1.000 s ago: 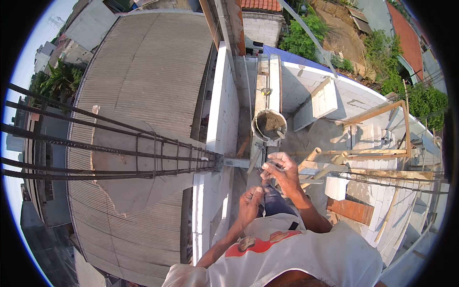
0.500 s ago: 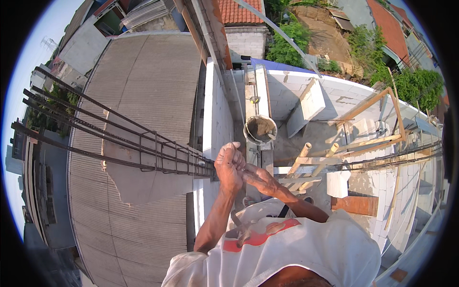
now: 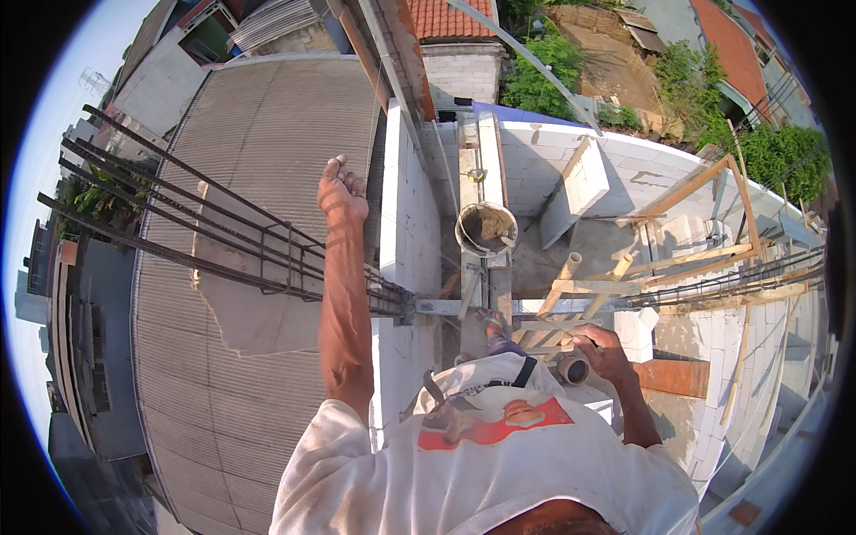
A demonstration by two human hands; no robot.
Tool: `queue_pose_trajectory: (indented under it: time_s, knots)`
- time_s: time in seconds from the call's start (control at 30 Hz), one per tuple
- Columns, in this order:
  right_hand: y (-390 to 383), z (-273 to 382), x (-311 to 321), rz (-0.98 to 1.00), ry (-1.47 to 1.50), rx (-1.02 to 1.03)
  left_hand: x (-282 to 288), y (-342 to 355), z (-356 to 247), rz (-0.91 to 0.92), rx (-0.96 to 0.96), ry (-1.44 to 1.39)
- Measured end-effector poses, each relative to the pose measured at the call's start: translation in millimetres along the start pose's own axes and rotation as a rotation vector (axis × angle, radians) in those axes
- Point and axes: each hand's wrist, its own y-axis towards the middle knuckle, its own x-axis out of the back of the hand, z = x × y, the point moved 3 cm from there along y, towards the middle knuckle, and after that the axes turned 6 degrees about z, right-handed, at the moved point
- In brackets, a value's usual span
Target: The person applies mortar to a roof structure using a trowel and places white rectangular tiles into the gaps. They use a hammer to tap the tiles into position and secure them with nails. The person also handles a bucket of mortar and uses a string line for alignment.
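Observation:
My left hand (image 3: 342, 189) is raised past the outer face of the white block wall (image 3: 390, 205), over the grey corrugated roof. Its fingers are curled in and the thumb sticks up; whatever they hold, if anything, is too small to make out. Bars of a steel rebar cage (image 3: 294, 267) pass beside that forearm. Down to the right, my right hand (image 3: 604, 352) has bent, drawn-together fingers, and what is in them cannot be seen. Close below it is a round, hollow brown end (image 3: 573, 368), near a wooden ladder-like frame (image 3: 584, 287).
A bucket (image 3: 460, 239) of grey mortar stands on planks ahead, with a small yellow-and-black tool (image 3: 476, 176) beyond it. My foot (image 3: 490, 323) is on a narrow board. Floor lies far below on the right; the corrugated roof (image 3: 267, 134) spreads left.
My hands were together in front of me and have parted. The left went out leftward and forward over the roof; the right moved back to the right, near the wooden frame.

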Motion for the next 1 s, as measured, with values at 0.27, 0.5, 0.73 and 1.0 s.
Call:
queue_pose_trajectory:
  time_s: [0.27,0.5,0.73,1.0]
  knots:
    - [-18.6,-6.4,-3.1,-0.126,-0.009,-0.02,21.9,-43.1,99.7,-0.031,0.438,-0.193]
    - [0.7,-13.8,-34.1,-0.105,0.023,0.01,5.7,-141.1,141.9,0.176,0.569,-0.153]
    - [27.6,-26.7,-42.1,-0.106,0.047,0.092,-26.0,-182.8,152.0,0.253,0.672,-0.256]
    - [44.3,-2.5,-40.5,0.103,-0.076,0.044,-51.0,-177.7,151.0,0.298,0.47,-0.172]
